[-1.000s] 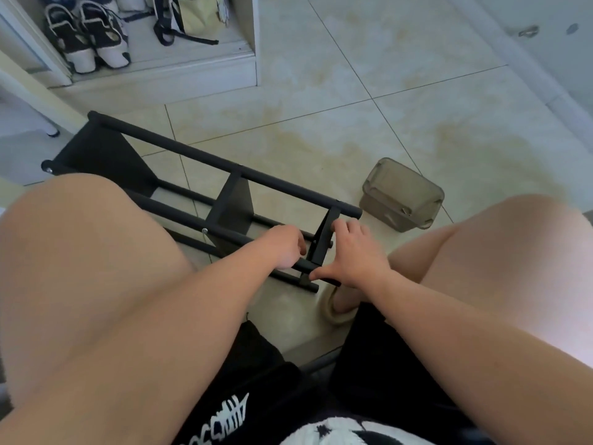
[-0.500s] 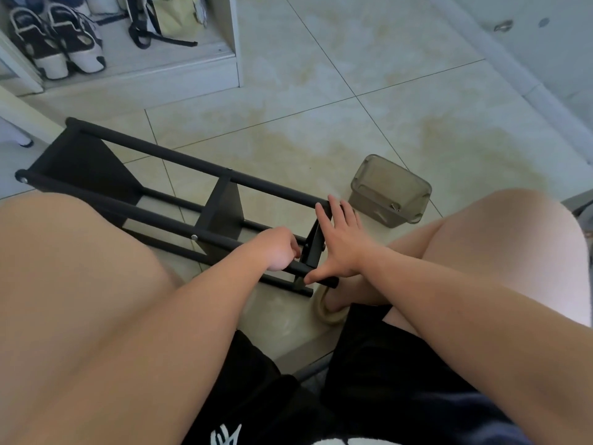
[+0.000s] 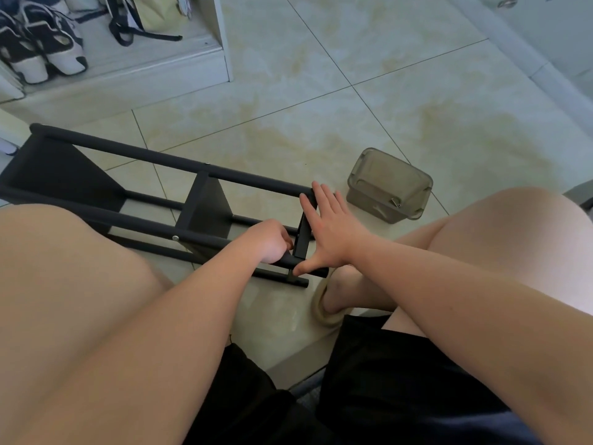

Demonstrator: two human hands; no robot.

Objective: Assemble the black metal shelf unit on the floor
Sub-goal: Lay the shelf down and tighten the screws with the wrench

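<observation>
Status: shelf (image 3: 205,207) lies on its side under both hands. Your left hand (image 3: 271,240) curls round a rail (image 3: 208,243); right hand (image 3: 332,232) flat, fingers (image 3: 322,200) straight, pressing end panel (image 3: 303,234). Farther joints look fitted; this one likely unfinished

text: none legible | labels: none | brands: none | numbers/signs: none

The shelf unit (image 3: 205,210) lies on the floor (image 3: 321,107) toward ten o'clock, a box (image 3: 390,184) beside its near end at one o'clock, shoes (image 3: 41,49) beyond at eleven.
</observation>
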